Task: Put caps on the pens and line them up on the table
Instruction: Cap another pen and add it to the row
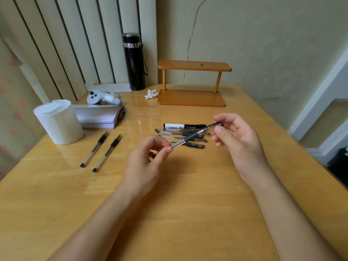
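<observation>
I hold a clear gel pen [190,138] with a black grip slantwise above the table. My left hand [148,159] pinches its rear end, and my right hand [237,140] pinches the clear cap on its tip end. Behind it lies a pile of several clear pens [180,134] and a white-and-black marker [183,126]. Two uncapped pens [94,148] [106,153] lie side by side on the left, tips pointing away from me.
The wooden table [188,204] carries a white paper roll [58,121], a stack of paper [99,117], a grey controller [102,97], a black flask [134,61], a crumpled tissue [151,94] and a small wooden shelf [192,82] at the back.
</observation>
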